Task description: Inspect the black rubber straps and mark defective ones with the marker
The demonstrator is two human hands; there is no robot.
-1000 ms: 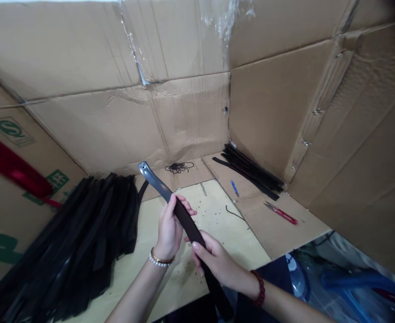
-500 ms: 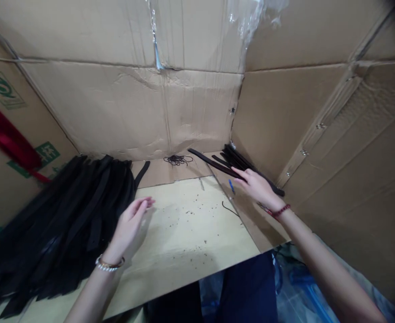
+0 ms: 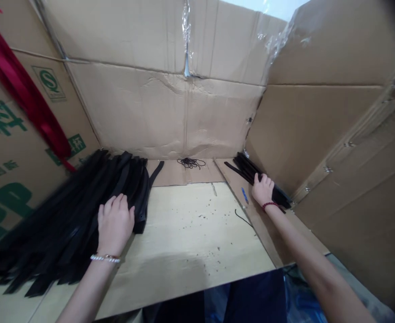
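Note:
On the left lies a large heap of long, flat black strips (image 3: pixel 66 215). My left hand (image 3: pixel 115 222) rests palm down on its right side, fingers laid over the strips, thumb out to the right. My right hand (image 3: pixel 263 189) is at a smaller stack of black strips (image 3: pixel 279 198) along the right cardboard wall, its fingers bent over them. One strip (image 3: pixel 236 170) sticks out to the left of that stack. The fingertips of my right hand are partly hidden against the dark strips.
Cardboard walls (image 3: pixel 150 112) enclose the work surface (image 3: pixel 177 242). A tangle of black cord (image 3: pixel 191 163) lies at the back. Near my right hand are a small blue object (image 3: pixel 245 195) and a short cord (image 3: pixel 243 218). Dark crumbs are scattered mid-surface. A red ribbon (image 3: pixel 32 98) hangs at left.
My left hand has moved left onto the heap. My right hand has shifted onto the right stack, and the long strip formerly lying by its fingers is now against that stack. The view has shifted.

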